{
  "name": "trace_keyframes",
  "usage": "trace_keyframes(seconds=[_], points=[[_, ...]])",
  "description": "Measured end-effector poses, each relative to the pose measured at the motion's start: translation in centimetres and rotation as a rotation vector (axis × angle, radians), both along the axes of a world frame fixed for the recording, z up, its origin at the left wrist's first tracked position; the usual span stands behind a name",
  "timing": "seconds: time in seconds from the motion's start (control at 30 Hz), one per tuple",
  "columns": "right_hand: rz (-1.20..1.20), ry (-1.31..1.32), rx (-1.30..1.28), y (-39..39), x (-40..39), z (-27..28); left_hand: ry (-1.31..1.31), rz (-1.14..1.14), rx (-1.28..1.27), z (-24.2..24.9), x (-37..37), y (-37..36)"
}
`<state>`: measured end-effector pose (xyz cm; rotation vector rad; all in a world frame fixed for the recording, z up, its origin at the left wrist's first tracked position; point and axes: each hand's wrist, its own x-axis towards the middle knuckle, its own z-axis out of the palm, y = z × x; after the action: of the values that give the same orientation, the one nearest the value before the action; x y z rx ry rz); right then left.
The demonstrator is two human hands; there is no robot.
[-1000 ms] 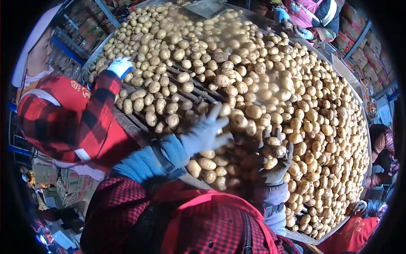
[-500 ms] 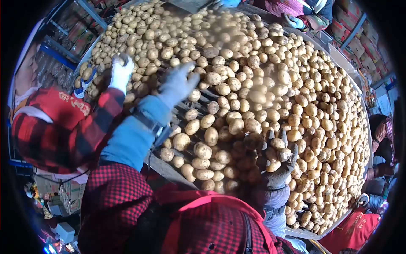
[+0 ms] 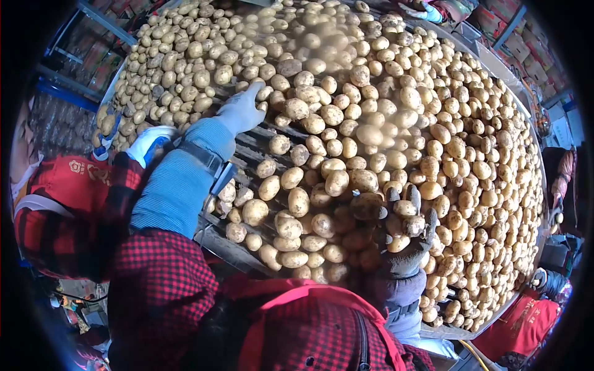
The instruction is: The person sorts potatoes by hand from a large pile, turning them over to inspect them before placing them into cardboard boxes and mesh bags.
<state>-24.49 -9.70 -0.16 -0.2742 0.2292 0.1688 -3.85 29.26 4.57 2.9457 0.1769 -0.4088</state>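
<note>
My left hand (image 3: 241, 111), in a pale glove below a blue sleeve cover, is stretched over the heap. Its thumb and fingers close around a small potato (image 3: 264, 93) at the edge of a thinner patch where dark slats show. My right hand (image 3: 409, 244), in a dark grey glove, is palm up at the near side. Its fingers curl around several potatoes (image 3: 405, 208), some of them marked with dark soil. Loose potatoes (image 3: 299, 202) of mixed sizes lie between my two hands.
A wide table (image 3: 226, 247) with a raised rim carries the potato heap. At my left stands a co-worker in a red apron (image 3: 74, 179), with a gloved hand (image 3: 148, 143) near my sleeve. Other people work along the far and right edges. Cartons (image 3: 532, 55) are stacked behind.
My left hand has gone from a blurred, spread reach to closing around a potato. The left co-worker's gloved hand has drawn back from the heap. The view has shifted slightly; my right hand keeps its hold.
</note>
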Motion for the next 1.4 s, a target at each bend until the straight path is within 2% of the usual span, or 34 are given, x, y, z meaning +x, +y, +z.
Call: trace_keyframes(seconds=[0.07, 0.17, 0.2, 0.27, 0.4, 0.43, 0.53, 0.57, 0.63, 0.8, 0.87, 0.9, 1.0, 1.07, 1.13, 1.2, 1.23, 1.27, 1.33, 1.4], points=[[-0.038, -0.042, 0.028, 0.1, 0.1, 0.4, -0.04, 0.003, -0.018, 0.0, 0.7, -0.1], [0.031, -0.116, 0.145, 0.1, 0.2, 0.5, 0.049, -0.022, -0.075, 1.1, 0.9, 0.3], [0.025, -0.13, 0.15, -0.1, 0.2, 0.1, -0.028, -0.049, -0.064, 0.9, 0.6, 0.2], [-0.001, -0.054, -0.029, -0.4, 0.1, -0.9, -0.054, 0.012, -0.062, 0.1, 0.1, 0.0], [-0.029, -0.147, 0.07, 0.5, 0.1, 1.1, -0.108, -0.045, -0.117, -0.8, -2.4, -0.4], [-0.009, -0.17, 0.034, 0.3, 0.2, 0.5, -0.113, -0.123, -0.074, -0.8, -3.2, -0.6], [-0.019, -0.049, 0.001, 0.0, 0.2, 0.1, -0.136, -0.118, -0.069, -1.5, -3.4, -0.6], [-0.044, -0.098, -0.053, 0.2, 0.3, -0.1, -0.139, -0.111, -0.074, -1.5, -3.7, -0.3], [-0.056, -0.087, -0.035, 0.5, 0.2, 0.5, -0.149, -0.193, -0.233, -1.4, -4.1, 0.2], [-0.088, -0.044, -0.069, 0.6, 0.1, 0.8, -0.099, -0.252, -0.114, -1.8, -3.9, -1.0], [-0.017, -0.096, 0.052, 0.4, 0.2, 0.7, -0.179, -0.263, -0.047, -2.7, -3.6, -0.8], [-0.074, 0.022, -0.059, 0.7, 0.2, 1.1, -0.181, -0.26, -0.044, -2.6, -3.3, -0.8], [0.01, -0.111, -0.024, 0.3, 0.2, 0.8, -0.116, -0.268, 0.048, -2.4, -2.6, -1.8], [-0.011, -0.098, -0.076, 0.4, 0.1, 1.1, -0.081, -0.258, 0.076, -1.8, -2.3, -2.2], [0.043, -0.116, 0.016, 0.1, 0.3, 0.3, -0.133, -0.263, -0.005, -1.5, -3.2, -2.4], [0.069, -0.134, 0.016, 0.2, 0.1, 0.4, -0.071, -0.306, 0.021, -0.9, -4.1, -2.7], [0.003, -0.075, -0.05, 0.7, 0.1, 1.1, -0.005, -0.308, -0.025, -0.6, -4.9, -2.9], [-0.061, -0.016, -0.118, 1.0, 0.0, 1.7, -0.045, -0.339, -0.04, -1.4, -5.6, -2.4], [-0.052, -0.016, -0.035, 1.1, -0.1, 1.8, -0.028, -0.339, -0.045, -1.5, -5.7, -2.5], [0.066, -0.204, -0.041, 0.5, 0.0, -0.1, -0.069, -0.314, -0.071, -1.9, -6.2, -2.5]])
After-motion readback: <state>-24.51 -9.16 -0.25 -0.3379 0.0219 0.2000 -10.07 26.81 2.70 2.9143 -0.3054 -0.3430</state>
